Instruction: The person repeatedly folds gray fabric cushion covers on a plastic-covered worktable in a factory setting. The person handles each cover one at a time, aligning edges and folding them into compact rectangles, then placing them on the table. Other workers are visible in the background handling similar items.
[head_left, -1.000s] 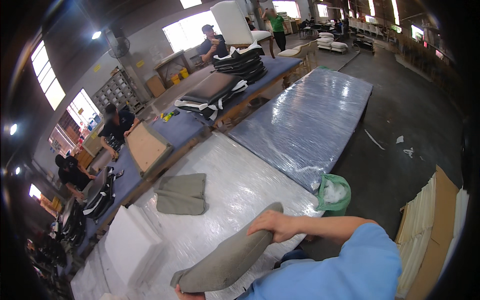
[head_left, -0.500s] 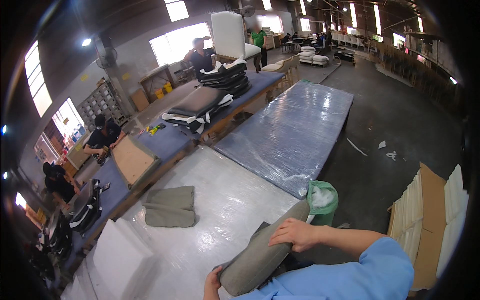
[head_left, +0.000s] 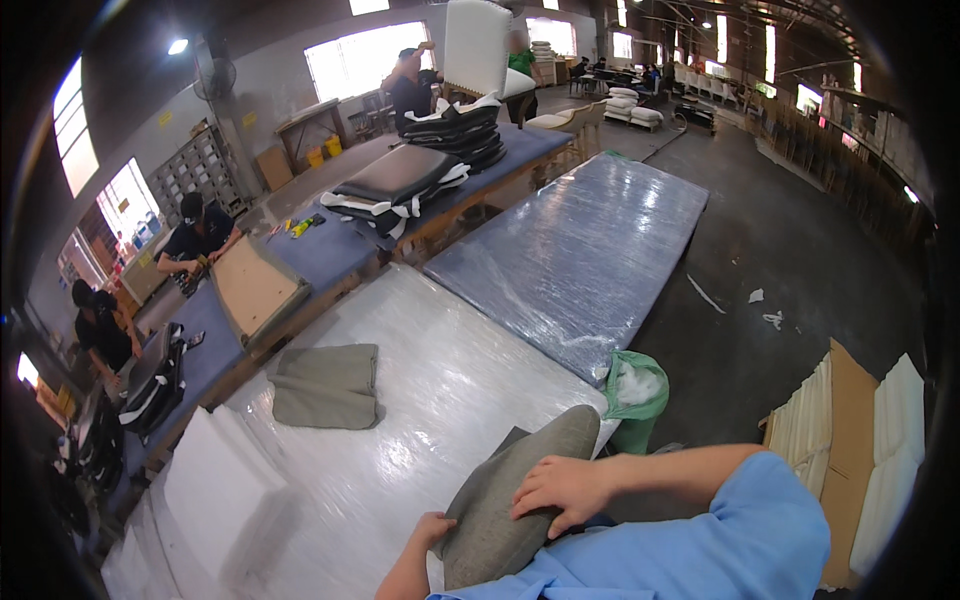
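A plump grey-green cushion point(head_left: 502, 505) is tilted against my body at the near edge of the plastic-covered table point(head_left: 440, 375). My left hand point(head_left: 432, 532) grips its left edge, fingers partly hidden behind the fabric. Across the cushion's upper side, my right hand point(head_left: 562, 494) grasps it with curled fingers and the thumb lower down. A flat, folded grey-green fabric piece point(head_left: 327, 386) lies farther left on the table. Just beyond the cushion's far end hangs a green bag point(head_left: 640, 392) with white fluffy filling in it.
White foam blocks point(head_left: 215, 500) stand at the table's left. A plastic-wrapped blue table point(head_left: 580, 260) adjoins beyond. Co-workers stand along a long blue bench point(head_left: 345, 245) bearing stacked black covers point(head_left: 455, 135) and a panel. Cardboard and white sheets point(head_left: 850, 450) stand at right; scraps lie on the floor.
The cushion has turned more upright, its broad face now showing. My left hand has moved up along its edge, and my right hand has shifted slightly left and down. The view has shifted a little.
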